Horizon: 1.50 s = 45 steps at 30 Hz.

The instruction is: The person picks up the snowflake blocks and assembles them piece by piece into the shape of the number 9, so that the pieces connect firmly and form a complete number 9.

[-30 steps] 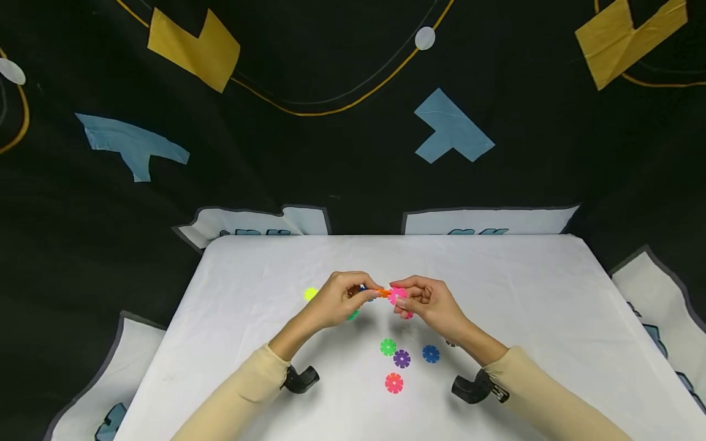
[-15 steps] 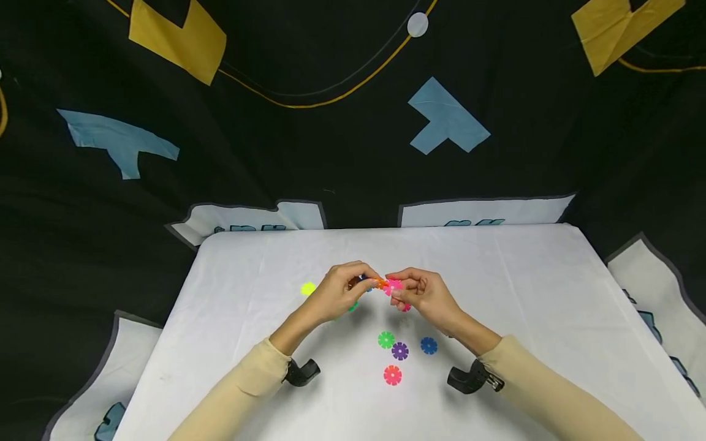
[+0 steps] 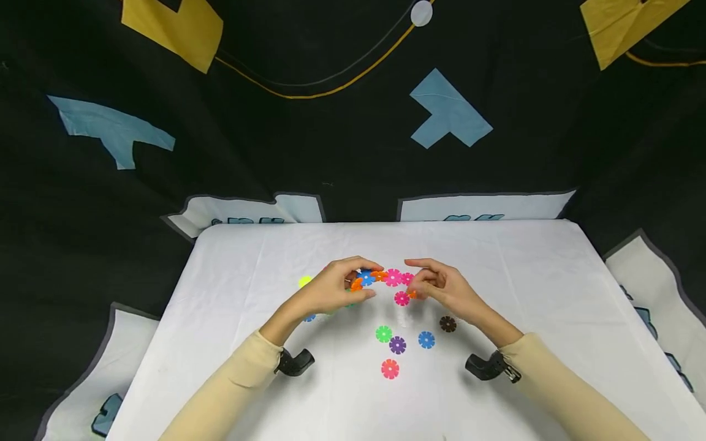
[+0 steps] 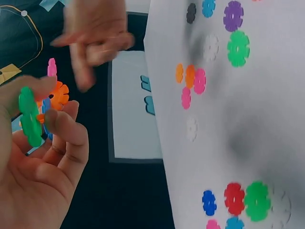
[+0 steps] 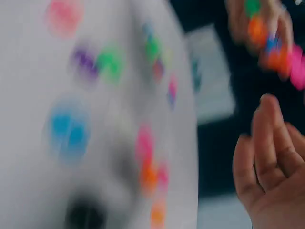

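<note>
My left hand [image 3: 331, 289] pinches a short chain of interlocked notched plastic discs above the table. In the left wrist view its green disc [image 4: 30, 117] stands near the thumb, with a blue disc [image 4: 46, 114], an orange disc [image 4: 59, 95] and a pink disc [image 4: 52, 67] linked beyond. From the head, that pink disc [image 3: 393, 277] is the chain's right end. My right hand [image 3: 449, 286] is a little to the right, holding nothing, its fingers loosely extended in the blurred right wrist view. Loose pink [image 3: 402, 298] and orange discs [image 3: 412, 294] lie below it.
On the white tabletop [image 3: 248, 263] lie more loose discs: green [image 3: 383, 334], purple [image 3: 397, 345], blue [image 3: 426, 340], brown [image 3: 448, 324] and coral [image 3: 390, 369]. A yellow disc [image 3: 305, 281] and several others lie around the left hand. Dark cloth [image 3: 353, 159] hangs behind the table.
My right hand has let go of the pink disc and drawn back to the right. The pink disc stays on the chain in my left hand. The head view has tilted slightly.
</note>
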Motion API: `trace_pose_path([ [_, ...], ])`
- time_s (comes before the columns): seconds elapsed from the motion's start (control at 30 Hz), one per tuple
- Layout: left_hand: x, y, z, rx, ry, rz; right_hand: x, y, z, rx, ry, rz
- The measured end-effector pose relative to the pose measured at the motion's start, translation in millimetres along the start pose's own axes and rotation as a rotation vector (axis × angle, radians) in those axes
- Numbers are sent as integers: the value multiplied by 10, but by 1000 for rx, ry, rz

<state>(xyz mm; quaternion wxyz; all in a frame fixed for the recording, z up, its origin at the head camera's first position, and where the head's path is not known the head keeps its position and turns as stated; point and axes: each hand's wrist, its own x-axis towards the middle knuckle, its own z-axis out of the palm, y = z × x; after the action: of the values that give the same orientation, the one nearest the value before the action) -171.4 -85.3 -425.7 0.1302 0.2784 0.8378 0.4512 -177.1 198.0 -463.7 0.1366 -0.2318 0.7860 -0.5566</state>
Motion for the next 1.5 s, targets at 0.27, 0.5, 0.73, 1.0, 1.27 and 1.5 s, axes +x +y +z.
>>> trace_pose_path([
  [0.27,24,46,-31,66,6,32,-385,726,-296,-597,0,29],
  [0.5,6,50,-29,75,14,15,-376,820,-214,-698,52,-43],
  [0.73,-44,5,-77,79,55,-28,-268,768,-177,-707,14,-78],
  [1.0,-76,-47,-41,92,41,-69,-375,769,-258,-708,-25,-42],
  [1.27,-3,-42,36,118,75,-41,-441,757,-260,-640,-67,-3],
  [1.5,38,-46,90,-5,79,-71,-349,459,-129,-371,17,-91],
])
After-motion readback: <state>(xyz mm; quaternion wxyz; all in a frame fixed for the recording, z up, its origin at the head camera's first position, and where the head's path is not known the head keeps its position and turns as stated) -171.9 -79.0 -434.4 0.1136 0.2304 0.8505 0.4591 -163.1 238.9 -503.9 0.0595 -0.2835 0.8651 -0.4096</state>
